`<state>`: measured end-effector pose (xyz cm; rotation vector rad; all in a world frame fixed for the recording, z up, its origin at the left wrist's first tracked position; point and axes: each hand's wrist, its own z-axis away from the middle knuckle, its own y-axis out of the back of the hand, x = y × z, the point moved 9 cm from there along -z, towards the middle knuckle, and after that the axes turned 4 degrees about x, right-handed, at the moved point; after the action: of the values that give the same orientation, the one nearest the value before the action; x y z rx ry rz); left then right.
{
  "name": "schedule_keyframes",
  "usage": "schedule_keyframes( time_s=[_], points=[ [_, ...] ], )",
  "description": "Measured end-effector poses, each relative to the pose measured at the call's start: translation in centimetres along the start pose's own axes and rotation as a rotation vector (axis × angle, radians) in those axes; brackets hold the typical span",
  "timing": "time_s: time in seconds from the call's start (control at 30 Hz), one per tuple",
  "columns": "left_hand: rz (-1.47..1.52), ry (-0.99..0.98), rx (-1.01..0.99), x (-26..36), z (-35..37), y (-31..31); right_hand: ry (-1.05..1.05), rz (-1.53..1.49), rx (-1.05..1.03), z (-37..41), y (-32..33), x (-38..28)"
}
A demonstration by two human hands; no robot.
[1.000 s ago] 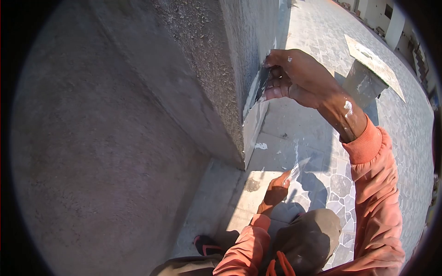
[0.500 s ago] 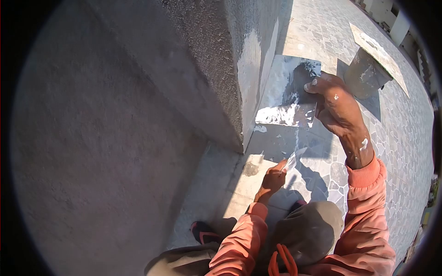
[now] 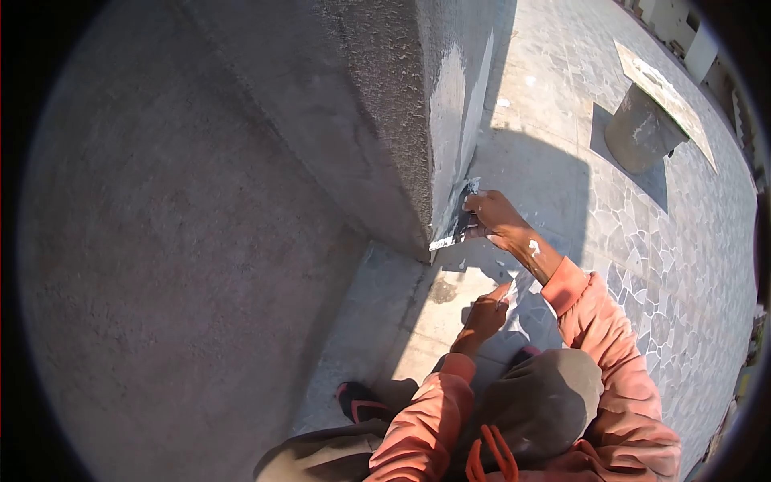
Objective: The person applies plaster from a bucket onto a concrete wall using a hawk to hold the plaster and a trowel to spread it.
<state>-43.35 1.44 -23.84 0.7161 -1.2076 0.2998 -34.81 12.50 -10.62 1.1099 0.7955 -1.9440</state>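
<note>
Grips one big blade (image 3: 460, 225) in the right hand (image 3: 498, 218), against the wall (image 3: 451, 84) near its bottom corner. Grips one small blade (image 3: 520, 291) in the left hand (image 3: 484, 315), close by. Wears two orange sleeves (image 3: 614, 329). Has one bucket (image 3: 638, 132) under one board (image 3: 665, 94), well apart, on the floor (image 3: 550, 165).

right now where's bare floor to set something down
Bare: shaded concrete between the wall and paving, beyond the right hand; also stone-patterned paving between bucket and right sleeve. Crowded: by the wall's bottom corner, where scraper, right hand and left hand bunch together.
</note>
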Motion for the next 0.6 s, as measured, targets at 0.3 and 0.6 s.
schedule_keyframes(
  time_s=[0.3,0.6],
  points=[
    [0.14,-0.076,0.022,-0.4,-0.6,-0.6,0.125,-0.03,-0.129,4.3,-2.4,-7.1],
    [0.208,-0.14,0.085,-2.1,-0.8,0.0,0.328,0.051,-0.305,9.3,-6.0,-13.0]
  ],
)
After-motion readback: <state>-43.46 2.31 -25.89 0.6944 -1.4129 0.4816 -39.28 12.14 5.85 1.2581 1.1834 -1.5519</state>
